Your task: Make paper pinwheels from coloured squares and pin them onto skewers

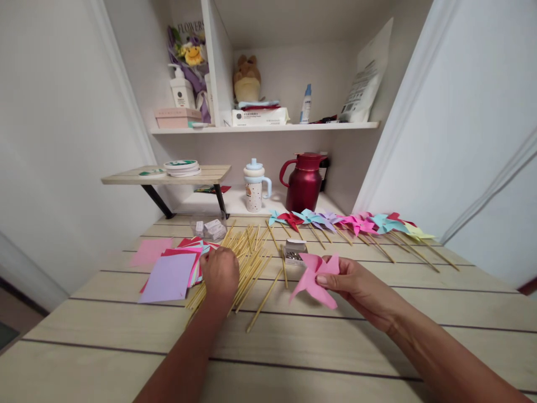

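Currently, the right hand [356,285] is pinching a folded pink pinwheel head [312,280] between thumb and fingers, holding it just above the wooden table [335,341]; no stick is attached to it yet. The left hand [218,272] is curling down over the loose pile of wooden sticks [249,260], touching them; whether it is already gripping one cannot be determined. A row of finished pinwheels [348,224] is lying along the far edge, indicating that a good share of the work is complete. Remaining stock is waiting: a stack of coloured paper squares [170,271] beside the sticks, and a small open box of pins [294,253] just behind the pink head.
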A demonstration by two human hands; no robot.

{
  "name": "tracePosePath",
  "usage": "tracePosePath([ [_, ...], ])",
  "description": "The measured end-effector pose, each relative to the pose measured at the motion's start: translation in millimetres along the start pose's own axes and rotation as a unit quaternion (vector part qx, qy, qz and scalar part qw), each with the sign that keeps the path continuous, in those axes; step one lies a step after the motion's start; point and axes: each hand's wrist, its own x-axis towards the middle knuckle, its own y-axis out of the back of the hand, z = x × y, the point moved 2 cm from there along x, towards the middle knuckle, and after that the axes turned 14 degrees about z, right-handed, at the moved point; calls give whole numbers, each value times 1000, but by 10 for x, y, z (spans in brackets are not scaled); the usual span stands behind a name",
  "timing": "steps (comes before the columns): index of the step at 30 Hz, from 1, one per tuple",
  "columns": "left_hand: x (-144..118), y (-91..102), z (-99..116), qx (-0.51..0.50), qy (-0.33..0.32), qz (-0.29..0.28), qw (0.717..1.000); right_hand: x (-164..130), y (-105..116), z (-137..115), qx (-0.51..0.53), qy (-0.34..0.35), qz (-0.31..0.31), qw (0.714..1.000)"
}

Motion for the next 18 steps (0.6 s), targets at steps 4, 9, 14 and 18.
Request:
tracePosePath([
  [4, -15, 11, 6, -9, -13, -10, 1000, -7, -11, -20, -2, 0, 6, 1000],
  [9, -21, 19, 12, -12, -23, -21, 999, -25, -19, -37, 0, 0, -3, 1000],
  [14, -18, 35, 15, -10, -22, -22, 999, -28, -22, -43, -12, 8, -9, 1000],
  [18, -20, 52, 12, -11, -20, -19, 1000, -33, -23, -43, -25, 12, -14, 1000],
])
